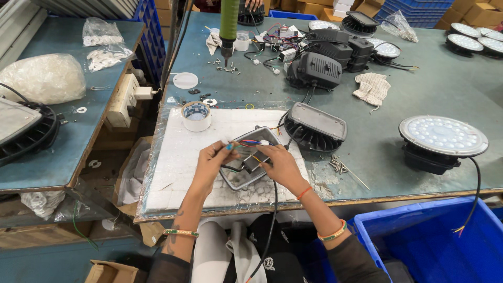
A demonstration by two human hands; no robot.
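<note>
Both hands pinch thin coloured wires [250,142] above an open grey metal housing [250,157]: left hand [212,159] and right hand [281,163] curl inward over white foam padding [178,157] near the tabletop [419,89] front edge.

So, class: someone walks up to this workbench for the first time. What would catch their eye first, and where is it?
Probably the left hand and right hand at the front centre, pinching coloured wires over an open grey metal housing on a white foam pad. Next, the round LED lamp on the right, and the green hanging screwdriver at the top.
</note>
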